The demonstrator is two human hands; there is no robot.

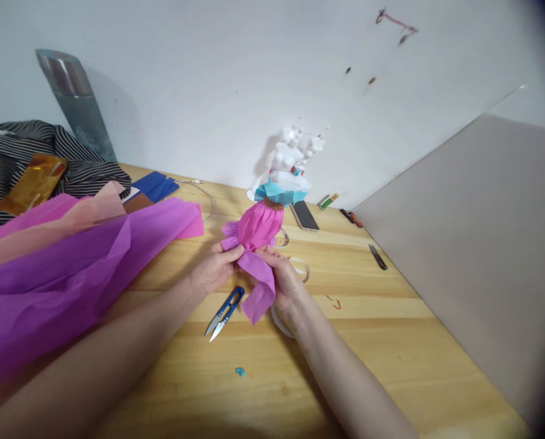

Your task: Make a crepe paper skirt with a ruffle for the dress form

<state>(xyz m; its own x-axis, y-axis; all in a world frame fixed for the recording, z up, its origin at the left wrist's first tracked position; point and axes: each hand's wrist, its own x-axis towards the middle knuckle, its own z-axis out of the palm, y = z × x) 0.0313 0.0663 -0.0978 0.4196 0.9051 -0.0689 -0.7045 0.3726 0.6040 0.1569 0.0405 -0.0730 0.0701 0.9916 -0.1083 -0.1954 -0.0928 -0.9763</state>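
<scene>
My left hand (216, 267) and my right hand (284, 274) are both closed around the lower part of a bright pink crepe paper bundle (260, 224). Purple crepe paper (261, 286) is gathered at its base between my thumbs, and a loose end hangs down beside my right hand. A teal paper ruffle (279, 192) and some brown paper show at the top of the bundle. Just behind rises a white glossy figure (285, 157); whether it joins the bundle I cannot tell. Blue-handled thread snips (231, 302) lie below my left hand. My fingers are partly hidden by paper.
Large purple crepe sheets (71, 268) cover the left side, near striped cloth (80, 174) and a tall bottle (78, 97). A phone (305, 216), tape rolls (300, 268), a black cutter (378, 256) and a teal scrap (240, 371) lie on the wooden table (368, 353). Walls stand behind and right.
</scene>
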